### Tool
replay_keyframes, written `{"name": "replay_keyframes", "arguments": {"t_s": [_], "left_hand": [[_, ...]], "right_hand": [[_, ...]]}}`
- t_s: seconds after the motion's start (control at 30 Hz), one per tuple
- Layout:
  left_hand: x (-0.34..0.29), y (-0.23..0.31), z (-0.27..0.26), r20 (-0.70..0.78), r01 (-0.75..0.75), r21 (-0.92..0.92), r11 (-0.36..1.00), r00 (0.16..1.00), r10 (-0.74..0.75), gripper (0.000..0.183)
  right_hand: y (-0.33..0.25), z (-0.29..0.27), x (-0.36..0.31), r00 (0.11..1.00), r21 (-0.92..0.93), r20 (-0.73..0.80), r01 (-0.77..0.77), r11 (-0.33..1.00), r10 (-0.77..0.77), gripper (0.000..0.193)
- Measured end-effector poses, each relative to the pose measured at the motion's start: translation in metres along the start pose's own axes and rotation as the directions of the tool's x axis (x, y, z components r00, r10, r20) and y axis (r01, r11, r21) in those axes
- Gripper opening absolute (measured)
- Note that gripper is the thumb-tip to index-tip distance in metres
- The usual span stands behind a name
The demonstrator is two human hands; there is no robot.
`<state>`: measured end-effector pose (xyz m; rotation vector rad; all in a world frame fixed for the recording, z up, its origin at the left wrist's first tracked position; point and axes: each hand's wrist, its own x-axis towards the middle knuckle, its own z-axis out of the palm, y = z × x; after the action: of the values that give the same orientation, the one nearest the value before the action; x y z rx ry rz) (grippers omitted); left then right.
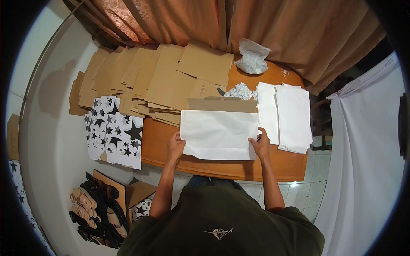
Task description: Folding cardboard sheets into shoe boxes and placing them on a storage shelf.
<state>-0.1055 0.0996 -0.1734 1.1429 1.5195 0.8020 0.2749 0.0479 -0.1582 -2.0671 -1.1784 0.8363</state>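
Observation:
A white sheet of paper (pixel 218 134) is stretched out between my two hands over the front of the wooden table. My left hand (pixel 176 146) pinches its left edge. On the opposite side, my right hand (pixel 260 143) grips the right edge, thumb on top. Behind the sheet a strip of brown cardboard (pixel 224 105) sticks up; the sheet hides its lower part. To the right of my right hand lie stacks of white paper (pixel 294 117). Just past the cardboard strip is a pile of crumpled whitish pieces (pixel 240 91).
Flat cardboard pieces (pixel 166 81) overlap across the table's back left. Star-patterned sheets (pixel 113 132) lie at its left end. A clear plastic bag (pixel 253 57) sits at the back. Shoes (pixel 96 209) are heaped at lower left. Brown curtains (pixel 290 34) hang behind, a white cloth (pixel 363 141) at right.

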Motion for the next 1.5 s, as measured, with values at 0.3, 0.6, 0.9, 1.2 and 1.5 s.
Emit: {"name": "replay_keyframes", "arguments": {"t_s": [0.3,0.6,0.9,1.2,1.5], "left_hand": [[-0.025,0.059,0.027,0.158,-0.555,0.527,0.643,0.808,0.568,0.029],[0.011,0.027,0.069,0.537,-0.610,0.699,0.374,0.793,0.289,0.054],[0.028,0.027,0.094,0.529,-0.549,0.804,0.231,0.836,0.147,0.074],[0.054,0.028,0.118,0.597,-0.605,0.796,0.027,0.792,0.132,0.075],[0.077,-0.002,0.126,0.642,-0.643,0.750,0.157,0.764,0.065,0.079]], "right_hand": [[-0.042,0.002,-0.033,0.904,-0.408,-0.055,0.367,0.836,-0.424,0.051],[-0.040,0.063,-0.007,0.783,-0.459,0.325,0.621,0.635,-0.531,0.044],[-0.014,0.086,0.018,0.853,-0.607,0.353,0.521,0.600,-0.384,0.055],[0.003,0.107,0.039,0.875,-0.663,0.387,0.484,0.571,-0.291,0.044],[0.002,0.107,0.044,0.852,-0.640,0.514,0.460,0.616,-0.102,0.056]]}}
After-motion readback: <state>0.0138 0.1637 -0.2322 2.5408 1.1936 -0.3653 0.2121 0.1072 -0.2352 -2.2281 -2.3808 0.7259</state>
